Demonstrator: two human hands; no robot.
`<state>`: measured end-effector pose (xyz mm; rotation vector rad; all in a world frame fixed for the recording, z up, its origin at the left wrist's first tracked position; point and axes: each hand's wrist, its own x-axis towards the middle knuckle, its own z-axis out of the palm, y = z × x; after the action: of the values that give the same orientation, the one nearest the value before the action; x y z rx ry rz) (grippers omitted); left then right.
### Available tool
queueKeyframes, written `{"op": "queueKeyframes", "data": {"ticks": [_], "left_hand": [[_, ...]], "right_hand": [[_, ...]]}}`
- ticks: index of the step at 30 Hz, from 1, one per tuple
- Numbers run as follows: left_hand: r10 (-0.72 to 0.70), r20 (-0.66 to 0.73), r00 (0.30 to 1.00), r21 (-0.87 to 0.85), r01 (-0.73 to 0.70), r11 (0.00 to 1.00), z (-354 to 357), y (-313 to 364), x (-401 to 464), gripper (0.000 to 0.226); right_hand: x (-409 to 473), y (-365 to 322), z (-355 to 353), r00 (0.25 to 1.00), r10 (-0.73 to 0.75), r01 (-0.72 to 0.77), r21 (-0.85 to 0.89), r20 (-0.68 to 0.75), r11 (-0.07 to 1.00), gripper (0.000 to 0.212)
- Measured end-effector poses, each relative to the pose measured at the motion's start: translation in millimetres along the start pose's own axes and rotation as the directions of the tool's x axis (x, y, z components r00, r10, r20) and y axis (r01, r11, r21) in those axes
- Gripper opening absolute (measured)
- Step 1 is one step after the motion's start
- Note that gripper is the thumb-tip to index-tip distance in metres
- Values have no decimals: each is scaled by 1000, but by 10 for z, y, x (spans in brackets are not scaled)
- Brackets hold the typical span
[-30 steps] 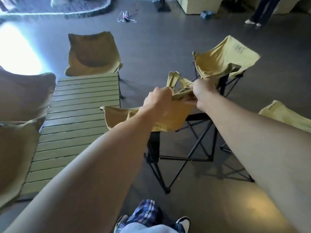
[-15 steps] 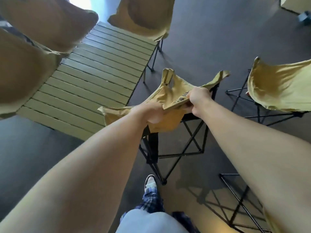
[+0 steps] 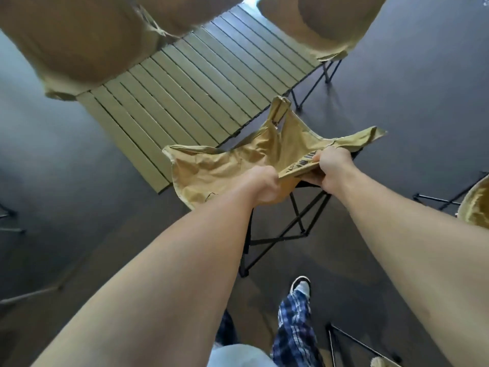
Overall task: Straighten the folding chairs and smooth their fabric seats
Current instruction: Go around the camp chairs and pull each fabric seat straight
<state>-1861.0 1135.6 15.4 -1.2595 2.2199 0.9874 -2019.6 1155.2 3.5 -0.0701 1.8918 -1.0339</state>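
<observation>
- Seat (image 3: pixel 227 165) hangs creased on the black frame (image 3: pixel 284 234), beside the table (image 3: pixel 185 83).
- Left hand (image 3: pixel 262 185) and right hand (image 3: pixel 332 165) clench its near edge.
- Cloth looks soft and light; best pulled taut from the hem.

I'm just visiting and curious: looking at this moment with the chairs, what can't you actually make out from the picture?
- Head view: printed label on the fabric seat; folded and too small to read.
- Left hand fingertips; curled under the cloth it grips.
- Right hand palm side; hidden by the same edge.
- Chair frame far legs; covered by seat and arms.
- Chair at the right; cut off by the edge.
</observation>
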Motion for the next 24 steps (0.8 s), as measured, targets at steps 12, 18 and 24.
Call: {"op": "queueKeyframes", "data": {"ticks": [12, 18, 24], "left_hand": [[-365, 36, 930, -181, 365, 913, 1546, 423, 170, 26], [-548, 226, 805, -192, 589, 785, 2608, 375, 62, 8], [-562, 272, 781, -416, 622, 663, 3272, 358, -51, 30]], "right_hand": [[620, 903, -607, 937, 230, -154, -281, 263, 947, 33], [687, 1760, -770, 942, 296, -212, -404, 158, 890, 21], [627, 1858, -1051, 993, -116, 57, -903, 8, 425, 42]]}}
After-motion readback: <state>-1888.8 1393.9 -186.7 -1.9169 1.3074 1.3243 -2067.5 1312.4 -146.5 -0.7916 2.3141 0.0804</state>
